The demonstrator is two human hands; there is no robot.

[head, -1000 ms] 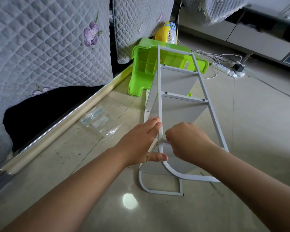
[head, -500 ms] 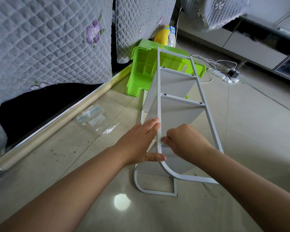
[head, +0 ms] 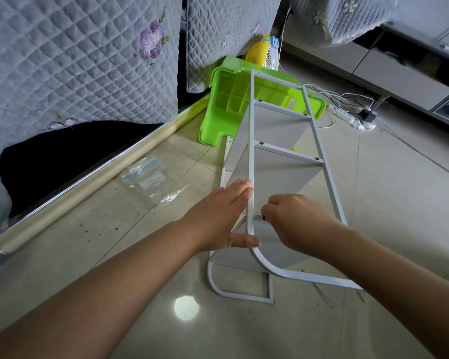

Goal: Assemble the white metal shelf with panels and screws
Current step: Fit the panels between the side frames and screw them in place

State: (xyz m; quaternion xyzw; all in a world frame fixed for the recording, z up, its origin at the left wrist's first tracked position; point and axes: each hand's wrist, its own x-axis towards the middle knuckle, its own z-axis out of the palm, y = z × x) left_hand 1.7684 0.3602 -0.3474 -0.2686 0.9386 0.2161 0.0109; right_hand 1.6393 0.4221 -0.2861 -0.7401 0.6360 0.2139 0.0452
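Since a second ago, our right hand [head: 293,221] has shifted to pinch a screw [head: 264,218] at the shelf frame [head: 251,151] (lowest panel joint); flat-fingered left hand [head: 218,216] still steadies.

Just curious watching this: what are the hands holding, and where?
Right hand pinches a dark screw at the frame's lowest crossbar; left hand lies flat against the frame's upright.
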